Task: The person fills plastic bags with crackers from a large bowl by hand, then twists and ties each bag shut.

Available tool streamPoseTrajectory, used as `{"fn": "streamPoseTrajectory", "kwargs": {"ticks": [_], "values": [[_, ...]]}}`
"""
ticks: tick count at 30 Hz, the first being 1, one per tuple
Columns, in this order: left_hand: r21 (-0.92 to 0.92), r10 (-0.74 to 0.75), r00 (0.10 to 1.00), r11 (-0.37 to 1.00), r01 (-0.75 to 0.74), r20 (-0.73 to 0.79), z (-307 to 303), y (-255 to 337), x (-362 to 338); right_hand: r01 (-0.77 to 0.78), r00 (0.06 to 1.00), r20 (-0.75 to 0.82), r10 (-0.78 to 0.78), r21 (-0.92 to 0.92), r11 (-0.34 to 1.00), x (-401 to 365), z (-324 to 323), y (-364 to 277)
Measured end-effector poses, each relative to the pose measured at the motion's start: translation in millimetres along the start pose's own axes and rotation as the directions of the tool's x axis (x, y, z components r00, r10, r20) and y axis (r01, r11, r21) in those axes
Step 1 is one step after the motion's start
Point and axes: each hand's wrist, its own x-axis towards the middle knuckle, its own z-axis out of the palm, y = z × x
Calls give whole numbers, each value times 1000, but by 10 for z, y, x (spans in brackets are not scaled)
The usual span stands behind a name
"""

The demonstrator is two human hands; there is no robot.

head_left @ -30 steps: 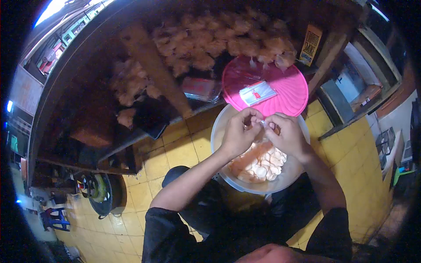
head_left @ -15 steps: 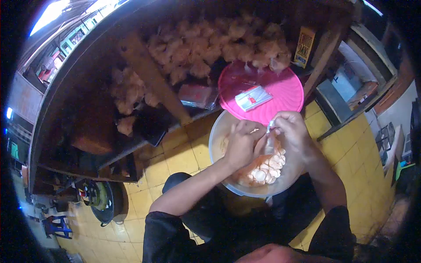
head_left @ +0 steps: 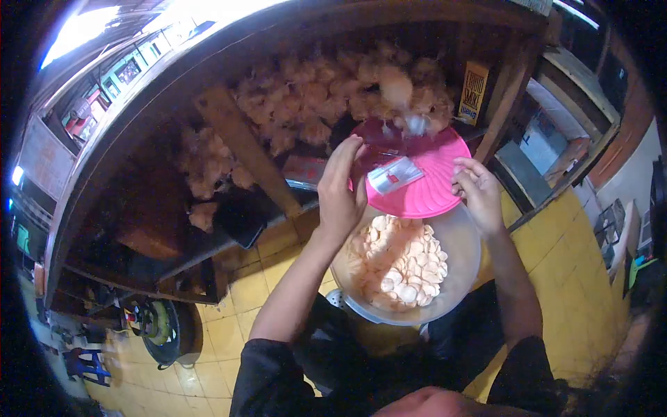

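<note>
A plastic tub (head_left: 458,267) of pale round crackers (head_left: 410,274) sits between my legs. Across its far rim lies a pink ridged lid (head_left: 424,198) carrying a pack of clear plastic bags (head_left: 394,175). My left hand (head_left: 342,187) is raised at the lid's left side, fingers stretched out, holding nothing I can see. By the lid's right edge is my right hand (head_left: 478,189), fingers loosely bent and apart, with nothing visible in them. Beyond the lid, a blurred filled plastic bag (head_left: 396,87) appears in front of the pile of filled bags (head_left: 306,90).
The pile stands on a dark wooden shelf with an upright post (head_left: 240,139). A yellow-and-black box (head_left: 472,92) stands at its right end. A dark phone-like object (head_left: 240,226) lies near the shelf edge. At left, a black basin (head_left: 177,333) rests on the yellow tiled floor (head_left: 229,340).
Both hands have let go of the small plastic bag pinched over the tub and moved apart. A blurred bag now shows by the pile. The lid sits slightly lower over the tub.
</note>
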Motion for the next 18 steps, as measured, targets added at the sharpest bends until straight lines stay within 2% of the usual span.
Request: {"fn": "streamPoseTrajectory", "kwargs": {"ticks": [1, 3, 4, 5, 6, 7, 8, 9, 10, 11, 12, 13, 14, 15, 17, 18], "values": [[0, -1, 1000, 1000, 1, -1, 43, -138, -22, 9, 1000, 21, -9, -38, 999, -6, 30, 8], [148, -11, 962, 988, -31, 273, 145, -411, -134, 16, 999, 39, -13, -77, 997, -26, 107, 77], [141, -133, 918, 986, 86, 375, 205, -524, -217, 41, 997, 70, -32, -122, 992, -31, 154, 167], [141, -140, 916, 986, 92, 377, 282, -641, -308, 65, 993, 105, -48, -166, 984, -43, 196, 239], [142, -179, 888, 981, 130, 423, 379, -774, -396, 123, 987, 141, -78, -347, 930, -50, 231, 268], [145, -214, 858, 976, 165, 466, 441, -838, -409, 125, 986, 144, -79, -348, 929, -60, 265, 284], [170, -299, 784, 954, 245, 544, 491, -901, -420, 238, 963, 229, -144, -466, 852, -79, 296, 295], [169, -298, 786, 955, 245, 542, 507, -901, -388, 350, 928, 318, -194, -564, 748, -83, 329, 294], [141, -284, 786, 959, 248, 549, 522, -897, -368, 391, 905, 388, -176, -590, 707, -84, 371, 254], [111, -272, 784, 961, 254, 558, 534, -884, -370, 387, 906, 387, -173, -593, 706, -84, 403, 304], [109, -272, 783, 960, 256, 559, 535, -854, -361, 471, 874, 427, -233, -623, 625, -78, 452, 365], [-11, -194, 802, 970, 243, 565, 544, -827, -339, 549, 834, 470, -291, -643, 534, -70, 492, 403], [-131, -114, 819, 966, 225, 563, 557, -802, -311, 533, 845, 455, -283, -659, 531, -83, 527, 425], [-134, -111, 818, 966, 223, 565, 581, -805, -314, 530, 846, 451, -283, -661, 530, -78, 560, 430], [-39, -44, 775, 995, 88, 630, 628, -797, -343, 568, 819, 476, -321, -755, 328, -72, 597, 470], [-72, 5, 803, 996, 47, 595, 664, -789, -364, 566, 820, 474, -319, -756, 330, -63, 599, 505]]}}
